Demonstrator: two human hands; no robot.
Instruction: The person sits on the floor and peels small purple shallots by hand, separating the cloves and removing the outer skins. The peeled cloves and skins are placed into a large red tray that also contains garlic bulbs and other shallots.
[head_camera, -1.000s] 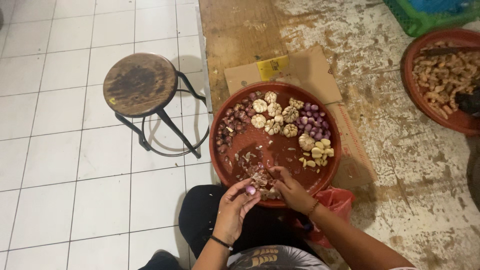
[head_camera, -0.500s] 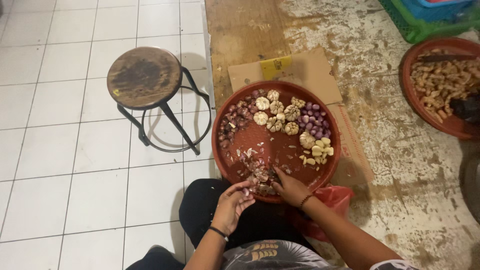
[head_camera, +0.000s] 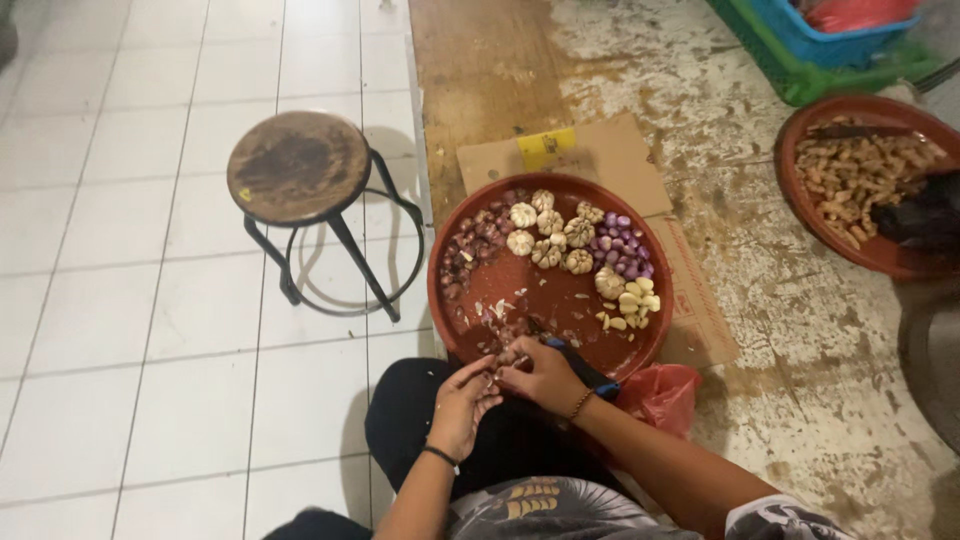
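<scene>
A round red tray (head_camera: 450, 300) lies on the floor in front of my knees. It holds garlic bulbs (head_camera: 548, 232), purple shallots (head_camera: 622, 248), peeled pale cloves (head_camera: 632, 303) and reddish peelings (head_camera: 470, 250). Both hands meet at its near rim. My left hand (head_camera: 462, 400) pinches a small shallot (head_camera: 493, 377) between its fingertips. My right hand (head_camera: 548, 378) is closed around a knife with a blue handle (head_camera: 604, 389); its dark blade (head_camera: 538, 328) points into the tray beside a small heap of peels.
A round wooden stool (head_camera: 298, 165) on black metal legs stands on white tiles at the left. Flat cardboard (head_camera: 605, 150) lies under the tray, a red plastic bag (head_camera: 662, 395) by my right arm. A second red tray (head_camera: 800, 140) and green and blue crates (head_camera: 830, 55) are at the right.
My right hand has drawn back from the peels in the tray to meet my left hand at the near rim. The view has shifted slightly.
</scene>
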